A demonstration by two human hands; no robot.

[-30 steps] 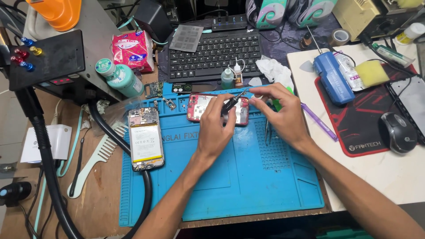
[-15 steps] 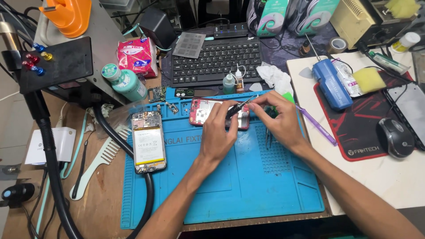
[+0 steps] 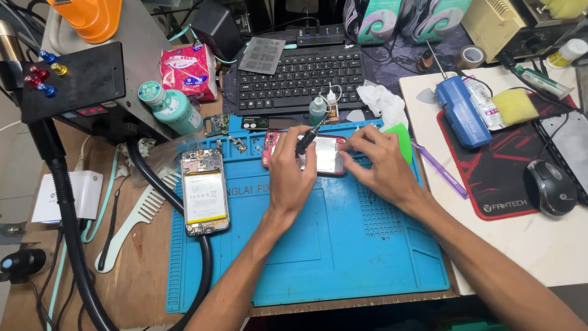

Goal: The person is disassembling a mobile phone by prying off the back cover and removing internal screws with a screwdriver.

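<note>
A red-framed phone [image 3: 318, 154] lies flat, long axis along the worktop's far edge. The left hand [image 3: 293, 175] grips a dark screwdriver [image 3: 306, 139]; the right hand [image 3: 380, 162] presses the phone, fingers curled.

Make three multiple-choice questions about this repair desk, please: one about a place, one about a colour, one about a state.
1. Where does the opened phone lie?
A. on the keyboard
B. on the blue mat, left of both hands
C. on the mouse pad

2. What colour is the frame of the phone under the hands?
A. red
B. green
C. white

3. What does the left hand hold?
A. nothing
B. a comb
C. a dark slim tool

Answers: B, it rests at the left edge of the blue mat; A, red edges show by the fingers; C, the dark slim tool sticks up from the fingers.
</note>
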